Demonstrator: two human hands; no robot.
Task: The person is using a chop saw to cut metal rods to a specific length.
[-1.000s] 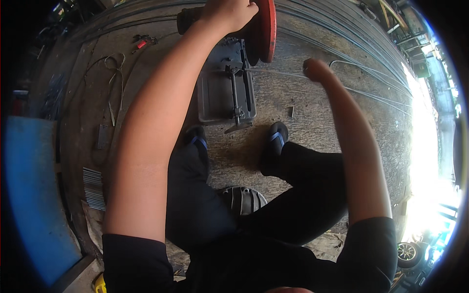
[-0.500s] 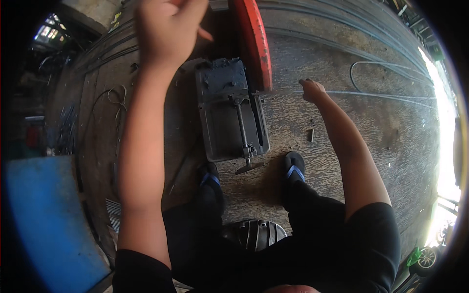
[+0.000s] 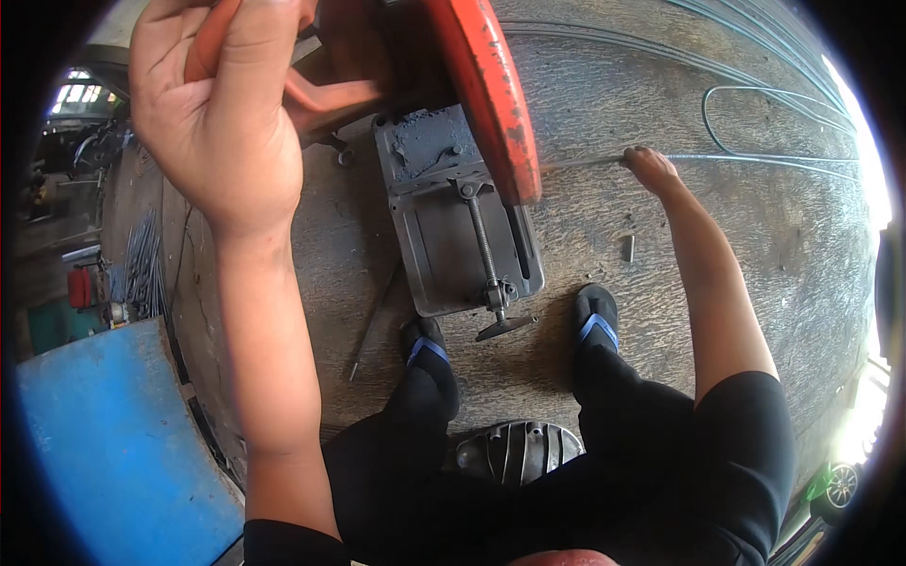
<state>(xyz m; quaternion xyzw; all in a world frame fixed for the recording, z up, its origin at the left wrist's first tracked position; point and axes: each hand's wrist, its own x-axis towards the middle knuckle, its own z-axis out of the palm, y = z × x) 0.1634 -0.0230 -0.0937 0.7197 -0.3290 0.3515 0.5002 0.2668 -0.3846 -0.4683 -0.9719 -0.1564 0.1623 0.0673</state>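
A cut-off saw stands on the floor before me, with a grey metal base (image 3: 444, 255) and a red, chipped wheel guard (image 3: 505, 113). My left hand (image 3: 222, 123) is raised at the upper left, its fingers wrapped round the saw's orange-red handle (image 3: 307, 94). Off to the right, my right hand (image 3: 651, 172) is closed round a thin steel rod (image 3: 746, 158). That rod runs from near the guard's lower end out toward the right edge. A clamp screw (image 3: 479, 236) with a crank handle lies along the base. The cutting wheel is mostly hidden behind the guard.
Long rods (image 3: 642, 52) and a bent rod (image 3: 708, 118) lie at the upper right. A short metal piece (image 3: 629, 248) sits on the floor. To my left are a blue panel (image 3: 123, 434) and bundled rods (image 3: 143, 269). A ribbed metal seat (image 3: 519, 453) is below me.
My left hand has come nearer and to the left, and now shows gripping the handle. The guard appears larger and lower over the base. My right hand appears slightly farther right and higher.
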